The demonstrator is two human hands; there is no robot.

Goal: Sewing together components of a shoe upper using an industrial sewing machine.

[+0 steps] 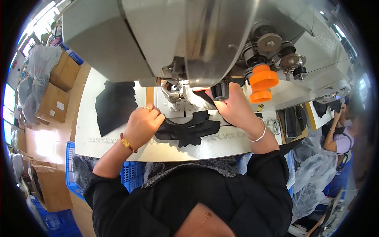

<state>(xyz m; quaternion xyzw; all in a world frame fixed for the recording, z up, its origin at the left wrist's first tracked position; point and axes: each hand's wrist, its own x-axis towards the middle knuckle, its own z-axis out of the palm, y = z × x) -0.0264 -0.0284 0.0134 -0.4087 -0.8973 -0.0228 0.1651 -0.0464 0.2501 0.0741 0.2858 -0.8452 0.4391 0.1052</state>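
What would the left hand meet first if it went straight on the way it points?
The left hand would probably meet the metal presser-foot assembly, though depth is unclear.

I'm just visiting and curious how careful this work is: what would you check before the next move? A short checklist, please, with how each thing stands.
1. Left hand away from the sewing machine's needle area: ok, it is off to the left, fingers curled.
2. Right hand well away from the machine: not ok, it is close in, with fingertips partly hidden.
3. Loose black pieces resting on the table: ok, bunched near the front edge.
4. Black stack on the table: ok, at the left.
5. Needle up: cannot tell.
6. Machine stopped: cannot tell.
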